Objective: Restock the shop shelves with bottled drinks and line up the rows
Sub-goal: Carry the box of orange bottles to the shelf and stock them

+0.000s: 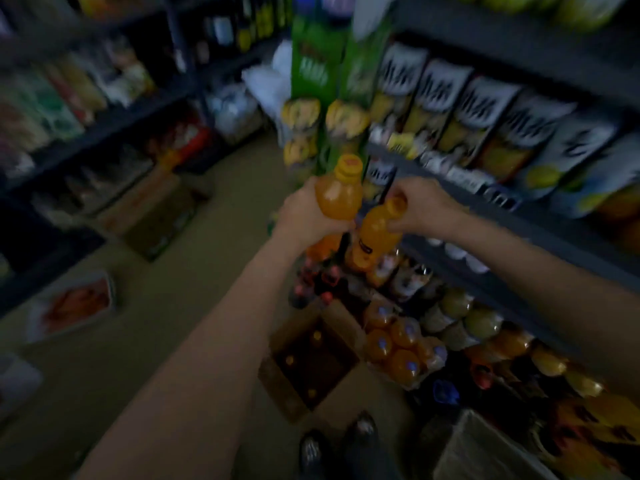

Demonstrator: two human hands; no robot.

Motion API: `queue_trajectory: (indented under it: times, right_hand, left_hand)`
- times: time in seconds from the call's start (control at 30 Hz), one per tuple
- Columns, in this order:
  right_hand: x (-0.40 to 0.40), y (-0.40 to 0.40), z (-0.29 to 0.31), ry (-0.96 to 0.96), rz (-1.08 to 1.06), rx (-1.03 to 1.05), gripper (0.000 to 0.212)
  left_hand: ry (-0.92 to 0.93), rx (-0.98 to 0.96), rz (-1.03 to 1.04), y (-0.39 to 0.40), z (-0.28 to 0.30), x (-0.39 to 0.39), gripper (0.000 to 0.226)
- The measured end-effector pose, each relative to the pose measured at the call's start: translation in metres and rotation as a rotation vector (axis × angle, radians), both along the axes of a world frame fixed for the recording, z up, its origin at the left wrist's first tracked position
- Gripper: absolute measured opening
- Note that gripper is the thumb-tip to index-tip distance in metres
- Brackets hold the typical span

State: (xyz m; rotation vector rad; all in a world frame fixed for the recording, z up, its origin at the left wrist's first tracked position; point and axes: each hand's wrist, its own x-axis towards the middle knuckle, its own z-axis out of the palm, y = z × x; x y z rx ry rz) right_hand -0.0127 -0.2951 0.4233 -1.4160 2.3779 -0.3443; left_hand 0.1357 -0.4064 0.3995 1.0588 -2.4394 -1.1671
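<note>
While bottles [341, 199] nearly touch, floor [207, 271] lies open.

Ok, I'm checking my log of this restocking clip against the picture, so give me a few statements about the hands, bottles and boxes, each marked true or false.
1. Each hand holds an orange drink bottle. True: the left hand grips the left orange bottle round its body, and the right hand holds the right orange bottle at its top.
2. The left orange bottle has a blue cap. False: its cap is yellow.
3. An open cardboard box with bottles inside sits on the floor below the hands. True.
4. The juice cartons stand on the floor. False: they stand on a shelf at the right.
5. The person wears long sleeves. False: both forearms are bare.
</note>
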Motion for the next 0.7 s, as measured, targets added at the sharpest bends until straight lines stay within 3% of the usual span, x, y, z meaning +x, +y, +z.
queue_trajectory:
  times: [0.17,0.3,0.47,0.57,0.7]
  right_hand:
    - [-0.044,0.071,0.127,0.019,-0.308,-0.297,0.034]
    - [-0.076,0.129,0.186,0.062,-0.449,-0.586,0.031]
    - [-0.138,0.199,0.204,-0.008,-0.781,-1.086,0.038]
    - [-0.163,0.236,0.206,0.188,-0.903,-1.194,0.032]
    - [-0.193,0.264,0.213,0.362,-0.888,-1.332,0.027]
  left_hand:
    - [0.113,-0.166,-0.137,0.027,0.114,-0.068,0.074]
    - [0.202,-0.129,-0.227,0.064,0.169,-0.129,0.076]
    - [0.339,0.036,-0.303,0.117,0.199,-0.216,0.050]
    - [0.398,0.056,-0.350,0.151,0.205,-0.268,0.065]
    - [0.413,0.051,-0.324,0.183,0.207,-0.329,0.073]
